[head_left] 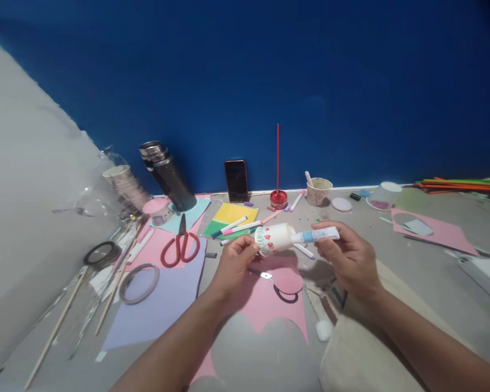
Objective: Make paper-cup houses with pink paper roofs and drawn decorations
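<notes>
My left hand (239, 260) grips a white paper cup (274, 239) by its base end. The cup lies sideways in the air, decorated with small red shapes and teal marks, its rim turned to the right. In my right hand (349, 256) is a white tube with a blue label (315, 235), probably glue. The tube's tip is at the cup's rim; whether it touches cannot be made out. Below the hands lies a cut pink sheet (265, 305) with a pink paper circle (288, 279) over black-handled scissors (286, 295).
Red-handled scissors (180, 247) and a tape roll (139, 284) lie on coloured paper at left. A dark flask (169, 177), a phone (237, 181), a red stick in a round base (278, 199) and a patterned cup (319, 191) stand along the blue wall.
</notes>
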The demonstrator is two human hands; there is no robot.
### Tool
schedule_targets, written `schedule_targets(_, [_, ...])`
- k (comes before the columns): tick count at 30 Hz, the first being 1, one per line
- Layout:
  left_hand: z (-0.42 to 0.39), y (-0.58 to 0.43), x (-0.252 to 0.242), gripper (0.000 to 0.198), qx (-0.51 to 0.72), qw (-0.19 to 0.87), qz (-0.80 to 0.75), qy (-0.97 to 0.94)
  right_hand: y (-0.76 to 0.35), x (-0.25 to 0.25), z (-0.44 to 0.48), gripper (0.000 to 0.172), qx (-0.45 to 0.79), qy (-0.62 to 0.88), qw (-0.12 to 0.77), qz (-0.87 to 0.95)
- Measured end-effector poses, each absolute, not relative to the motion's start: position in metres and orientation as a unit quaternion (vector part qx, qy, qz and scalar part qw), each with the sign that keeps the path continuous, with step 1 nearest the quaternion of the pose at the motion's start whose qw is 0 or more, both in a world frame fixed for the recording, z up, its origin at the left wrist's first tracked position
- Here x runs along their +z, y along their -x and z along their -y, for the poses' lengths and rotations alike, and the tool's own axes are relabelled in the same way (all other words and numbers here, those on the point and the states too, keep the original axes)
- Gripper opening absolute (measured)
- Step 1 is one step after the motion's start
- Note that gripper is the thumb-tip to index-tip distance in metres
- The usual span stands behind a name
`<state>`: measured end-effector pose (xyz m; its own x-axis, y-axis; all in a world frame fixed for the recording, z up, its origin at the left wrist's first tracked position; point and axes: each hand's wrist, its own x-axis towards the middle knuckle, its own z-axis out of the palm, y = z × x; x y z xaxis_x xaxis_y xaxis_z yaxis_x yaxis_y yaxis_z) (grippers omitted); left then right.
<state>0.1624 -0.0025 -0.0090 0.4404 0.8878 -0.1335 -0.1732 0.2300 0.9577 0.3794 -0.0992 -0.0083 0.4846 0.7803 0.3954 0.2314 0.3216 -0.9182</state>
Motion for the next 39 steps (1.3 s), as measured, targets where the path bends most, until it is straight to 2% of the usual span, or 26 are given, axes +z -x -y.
schedule_targets(7, [0.004,-0.158,-0.006,0.022,0.34,0.673,-0.36,-0.55,-0.376,0.006,0.103,0.022,0.13,0.57,0.642,0.497])
schedule_targets(21, [0.005,-0.157,0.001,0.03,0.325,0.736,-0.316,-0.503,-0.38,0.003,0.106,0.029,0.154,0.554,0.651,0.496])
schedule_targets(26, [0.011,-0.157,-0.002,0.017,0.305,0.821,-0.27,-0.401,-0.379,0.004,0.107,0.029,0.165,0.554,0.643,0.502])
schedule_targets(30, [0.011,-0.158,-0.003,0.008,0.342,0.809,-0.259,-0.401,-0.377,0.005,0.108,0.026,0.143,0.557,0.634,0.516])
schedule_targets(39, [0.015,-0.162,-0.002,0.011,0.329,0.812,-0.272,-0.398,-0.375,0.003,0.108,0.022,0.147,0.558,0.627,0.523])
